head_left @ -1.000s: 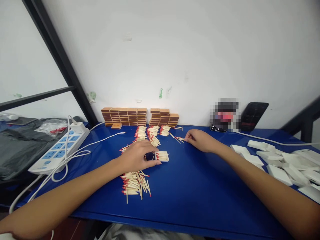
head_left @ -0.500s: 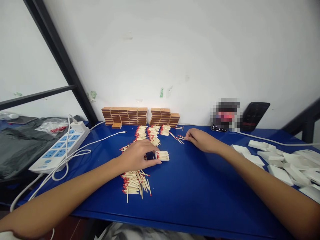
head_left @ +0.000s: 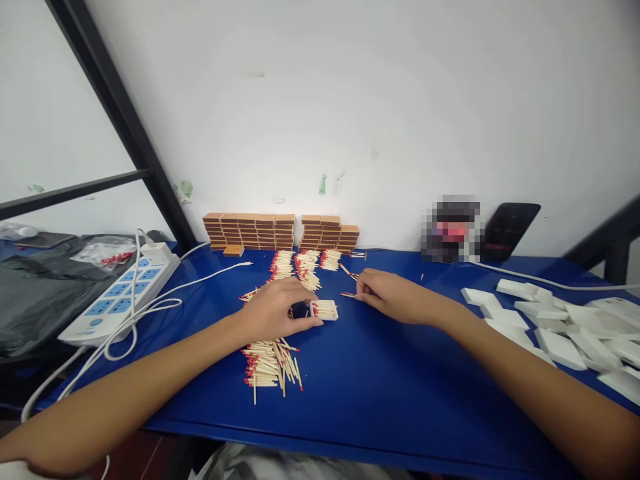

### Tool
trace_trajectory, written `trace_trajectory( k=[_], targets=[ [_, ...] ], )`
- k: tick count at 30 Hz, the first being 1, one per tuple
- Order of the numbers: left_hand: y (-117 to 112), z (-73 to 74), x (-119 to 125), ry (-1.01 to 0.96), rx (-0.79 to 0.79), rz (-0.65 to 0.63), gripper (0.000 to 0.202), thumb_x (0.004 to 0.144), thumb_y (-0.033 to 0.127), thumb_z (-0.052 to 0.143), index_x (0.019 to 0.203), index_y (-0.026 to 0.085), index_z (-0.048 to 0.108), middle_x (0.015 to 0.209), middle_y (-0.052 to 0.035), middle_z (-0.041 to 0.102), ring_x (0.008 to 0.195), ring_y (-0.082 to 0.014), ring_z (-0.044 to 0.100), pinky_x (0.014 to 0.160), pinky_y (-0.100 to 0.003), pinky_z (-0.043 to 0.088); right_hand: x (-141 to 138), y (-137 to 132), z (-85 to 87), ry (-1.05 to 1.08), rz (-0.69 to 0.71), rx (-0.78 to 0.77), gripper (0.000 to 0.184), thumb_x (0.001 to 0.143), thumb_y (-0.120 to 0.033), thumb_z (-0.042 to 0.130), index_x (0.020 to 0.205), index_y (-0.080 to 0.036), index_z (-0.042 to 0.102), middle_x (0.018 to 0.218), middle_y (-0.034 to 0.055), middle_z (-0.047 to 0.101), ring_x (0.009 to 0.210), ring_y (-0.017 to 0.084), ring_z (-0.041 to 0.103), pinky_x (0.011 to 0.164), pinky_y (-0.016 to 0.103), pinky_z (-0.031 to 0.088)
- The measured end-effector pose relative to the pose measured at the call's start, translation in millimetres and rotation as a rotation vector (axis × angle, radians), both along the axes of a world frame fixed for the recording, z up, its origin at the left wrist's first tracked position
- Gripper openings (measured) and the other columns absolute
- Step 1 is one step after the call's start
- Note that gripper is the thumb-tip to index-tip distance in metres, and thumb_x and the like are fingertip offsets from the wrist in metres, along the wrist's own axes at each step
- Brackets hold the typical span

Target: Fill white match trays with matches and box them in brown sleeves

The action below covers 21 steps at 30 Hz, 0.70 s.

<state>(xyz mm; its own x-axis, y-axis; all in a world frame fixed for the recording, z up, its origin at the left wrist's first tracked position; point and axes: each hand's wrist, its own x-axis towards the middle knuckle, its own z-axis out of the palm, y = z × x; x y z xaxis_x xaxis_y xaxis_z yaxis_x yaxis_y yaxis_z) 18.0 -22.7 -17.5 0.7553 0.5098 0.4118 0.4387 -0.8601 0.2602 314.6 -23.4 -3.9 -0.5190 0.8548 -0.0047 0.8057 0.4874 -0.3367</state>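
My left hand [head_left: 274, 309] rests on the blue table [head_left: 390, 380], its thumb and fingers pinched on the left end of a small white matchbox tray [head_left: 325, 309] that holds matches. My right hand [head_left: 387, 295] lies just right of the tray, fingers curled and pinched on a few red-tipped matches [head_left: 349, 294] that stick out to its left. A loose heap of matches [head_left: 273, 364] lies in front of my left hand. Neater bunches of matches [head_left: 303, 264] lie behind it.
Stacked brown matchboxes [head_left: 277, 233] line the wall. White empty trays [head_left: 555, 323] are scattered at the right. A white and blue power strip [head_left: 123, 290] with cables sits at the left. A dark phone [head_left: 510, 231] leans on the wall.
My right hand has drawn back from the far matches toward the tray, bringing a few matches with it. My left hand has stayed on the tray.
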Motion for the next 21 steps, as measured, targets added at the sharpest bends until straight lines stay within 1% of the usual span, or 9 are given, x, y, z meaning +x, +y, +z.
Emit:
trace_trajectory(
  k=[5,10,15,21],
  targets=[
    [1,0.0,0,0.006,-0.002,0.004,0.037,0.09,0.049,0.072,0.112,0.019,0.073,0.099,-0.0071,0.075,0.094,-0.0231,0.067,0.087,-0.038,0.054,2,0,-1.3,-0.011,0.009,0.029,0.017,0.097,-0.031,0.048,0.087,-0.021,0.057,0.095,0.0078,0.063,0.079,0.02,0.058,0.073,0.031,0.043],
    [0,0.5,1,0.008,-0.007,0.003,0.036,0.09,0.048,0.072,0.112,0.019,0.072,0.099,-0.0067,0.075,0.093,-0.0225,0.067,0.087,-0.037,0.053,2,1,0.2,-0.021,-0.013,0.083,0.017,0.097,-0.031,0.049,0.085,-0.021,0.056,0.094,0.0071,0.063,0.078,0.019,0.058,0.071,0.031,0.041],
    [1,0.6,1,0.005,0.002,0.002,0.035,0.09,0.047,0.072,0.112,0.019,0.072,0.099,-0.0068,0.075,0.094,-0.0226,0.067,0.087,-0.037,0.054,-3,-2,3.6,0.016,0.012,0.06,0.015,0.096,-0.028,0.051,0.085,-0.021,0.058,0.092,0.0062,0.063,0.078,0.019,0.057,0.071,0.031,0.042],
    [1,0.5,0,-0.009,-0.002,-0.001,0.036,0.09,0.048,0.072,0.112,0.02,0.072,0.1,-0.0071,0.075,0.094,-0.023,0.067,0.086,-0.037,0.054,-8,-5,-0.2,0.031,0.044,0.06,0.014,0.096,-0.027,0.052,0.088,-0.02,0.061,0.095,0.0071,0.064,0.079,0.019,0.058,0.071,0.031,0.043]
  ],
)
